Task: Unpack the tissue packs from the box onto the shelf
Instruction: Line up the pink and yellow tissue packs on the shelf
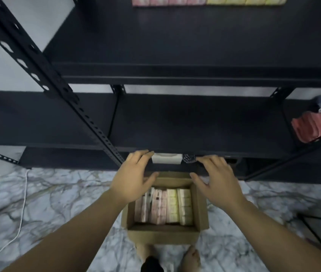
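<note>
I look straight down past both forearms. The box (165, 230) sits open on the marble floor (57, 193), its far flap touching the foot of the rack (175, 122). Inside it the packs (164, 208) stand on edge in a tight row, pink ones to the left and pale yellow to the right, filling the box wall to wall.

My left hand (134, 178) hangs over the box's far left corner, fingers spread and relaxed, holding nothing; its fingertips reach the front edge of the lower shelf. My right hand (217, 180) mirrors it over the far right corner, fingers likewise loose and empty. Between the two hands, a white item (166, 159) and a patterned dark one (189, 158) show just under that shelf edge; I cannot tell what they are.

The lower shelf surface is bare and wide between its uprights. On the top shelf a row (208, 0) of pink and yellow packs lines the far edge. Folded cloth (314, 126) lies in the bay to the right. A white cable (23, 203) runs along the floor at left, well apart from the box.
</note>
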The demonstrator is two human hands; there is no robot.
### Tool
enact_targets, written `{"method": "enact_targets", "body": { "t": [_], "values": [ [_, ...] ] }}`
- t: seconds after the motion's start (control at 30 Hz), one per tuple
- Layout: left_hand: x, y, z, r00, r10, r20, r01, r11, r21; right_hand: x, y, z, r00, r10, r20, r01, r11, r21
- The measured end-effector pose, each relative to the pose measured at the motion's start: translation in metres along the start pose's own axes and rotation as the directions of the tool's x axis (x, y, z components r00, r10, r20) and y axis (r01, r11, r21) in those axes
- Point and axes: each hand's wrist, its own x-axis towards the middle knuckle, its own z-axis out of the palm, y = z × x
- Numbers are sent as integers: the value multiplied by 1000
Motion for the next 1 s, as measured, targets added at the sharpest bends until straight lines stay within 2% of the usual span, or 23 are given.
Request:
{"method": "enact_targets", "body": {
  "t": [0.07, 0.17, 0.27, 0.37, 0.5, 0.67, 0.83, 0.9, 1.0],
  "values": [
    [-11, -19, 30, 999, -38, 29, 39, 999, -18, -9, 11, 31, 997, 64, 46, -64, 998, 11],
    [-25, -54, 86, 980, -178, 90, 183, 982, -53, -21, 33, 93, 973, 187, 134, -195, 980, 46],
    [-37, -84, 138, 939, -310, 152, 322, 945, -63, -36, 57, 150, 918, 306, 254, -331, 941, 65],
    [-42, -123, 203, 889, -400, 225, 421, 905, -54, -47, 89, 225, 853, 418, 312, -453, 890, 49],
    [-50, -168, 292, 850, -419, 319, 435, 900, 26, -61, 122, 319, 755, 547, 363, -598, 801, 36],
    [-67, -209, 389, 788, -514, 339, 515, 852, 97, -67, 159, 413, 670, 626, 398, -677, 736, -18],
    [-70, -227, 452, 720, -552, 421, 583, 810, 63, -68, 186, 472, 582, 705, 405, -773, 634, 8],
    [-71, -233, 474, 701, -529, 479, 541, 831, 126, -69, 194, 493, 551, 726, 412, -796, 605, -1],
    [-71, -234, 495, 675, -587, 447, 592, 793, 146, -68, 201, 517, 520, 757, 397, -813, 581, -44]
  ]
}}
